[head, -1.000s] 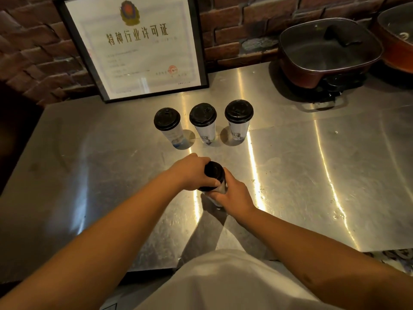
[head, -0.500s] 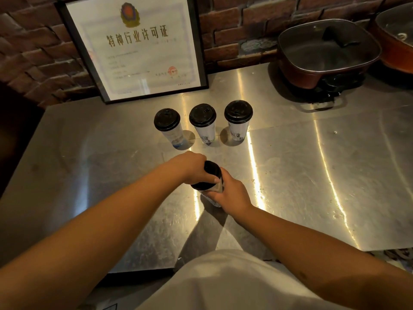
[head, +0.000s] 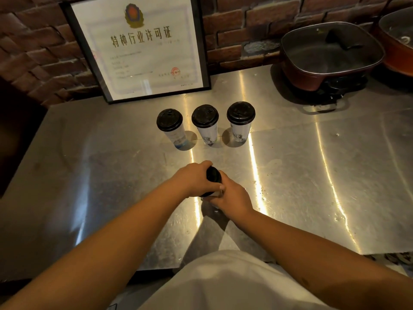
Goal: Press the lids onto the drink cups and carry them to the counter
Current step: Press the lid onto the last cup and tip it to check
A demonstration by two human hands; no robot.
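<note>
Head view: left hand [head: 196, 177] clamps round black lid [head: 214, 174]; right hand [head: 232, 198] grips cup; brushed-steel counter [head: 301, 175].

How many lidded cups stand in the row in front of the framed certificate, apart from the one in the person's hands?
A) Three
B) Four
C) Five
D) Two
A: three cups with black lids, the left cup, the middle cup and the right cup, stand side by side on the steel table.

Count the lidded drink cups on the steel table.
4: three in a row before the framed certificate, left, middle, right; the fourth cup is between both hands.
</note>
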